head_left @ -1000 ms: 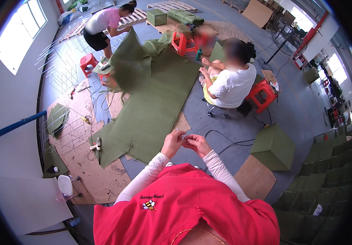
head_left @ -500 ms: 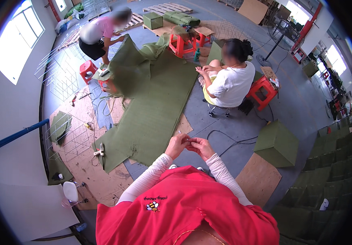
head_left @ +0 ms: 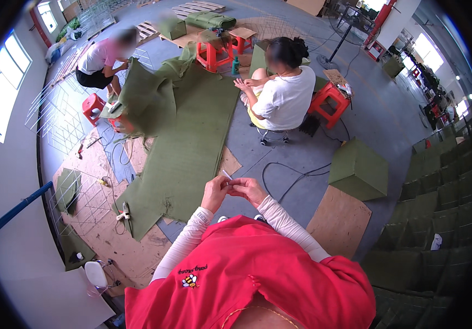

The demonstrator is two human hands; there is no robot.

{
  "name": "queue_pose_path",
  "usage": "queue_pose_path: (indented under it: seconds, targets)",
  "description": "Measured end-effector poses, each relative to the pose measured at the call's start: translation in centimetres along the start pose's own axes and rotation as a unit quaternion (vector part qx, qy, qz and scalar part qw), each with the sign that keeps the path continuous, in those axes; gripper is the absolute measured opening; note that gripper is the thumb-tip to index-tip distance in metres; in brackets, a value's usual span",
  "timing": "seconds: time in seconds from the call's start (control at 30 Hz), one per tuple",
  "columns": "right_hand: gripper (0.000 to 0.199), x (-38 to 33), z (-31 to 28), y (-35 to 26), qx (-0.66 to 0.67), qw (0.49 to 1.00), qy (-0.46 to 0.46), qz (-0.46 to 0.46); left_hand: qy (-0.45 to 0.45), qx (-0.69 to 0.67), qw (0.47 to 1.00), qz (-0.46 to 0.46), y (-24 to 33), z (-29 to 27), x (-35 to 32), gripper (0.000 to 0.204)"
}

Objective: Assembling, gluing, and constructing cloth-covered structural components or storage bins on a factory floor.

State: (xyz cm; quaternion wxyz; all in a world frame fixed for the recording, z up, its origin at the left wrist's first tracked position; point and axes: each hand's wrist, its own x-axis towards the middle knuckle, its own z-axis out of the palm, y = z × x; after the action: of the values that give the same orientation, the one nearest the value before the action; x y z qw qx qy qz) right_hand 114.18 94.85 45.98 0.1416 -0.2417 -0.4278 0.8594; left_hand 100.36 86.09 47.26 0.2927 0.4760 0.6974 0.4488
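Note:
My left hand (head_left: 214,193) and my right hand (head_left: 248,189) meet in front of my body, fingertips pinched close together. A thin white stick (head_left: 226,174) pokes up from between them, nearest the left fingers. What else the right fingers grip is hidden. Beyond and below the hands, a long sheet of green matting (head_left: 189,137) spreads over the floor, apart from both hands.
A person in white (head_left: 288,96) sits on a wheeled stool, and another in pink (head_left: 96,60) bends over the matting. A green box (head_left: 359,169) stands right, a glue gun (head_left: 123,213) lies left, and a black cable (head_left: 293,176) crosses the floor.
My view has turned, so the room sits further left in the picture. My hands stay together, and the white stick shows more plainly. The person in pink crouches lower.

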Motion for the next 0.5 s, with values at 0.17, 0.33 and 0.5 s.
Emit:
queue_pose_path:
  seconds: [0.17, 0.33, 0.5]
  targets:
    - [0.026, -0.47, -0.31, -0.31, 0.009, 1.0, 0.028, 0.003, 0.057, 0.051, 0.996, 0.054, 0.09, 0.87, -0.02, 0.019]
    - [0.026, -0.99, -0.15, -0.21, -0.005, 1.0, 0.026, 0.004, -0.017, -0.033, 0.999, 0.017, -0.21, 0.6, 0.09, 0.018]
    - [0.027, -0.91, -0.34, 0.07, -0.009, 0.998, 0.058, 0.01, -0.024, -0.036, 0.999, -0.013, -0.75, 0.98, -0.14, 0.018]
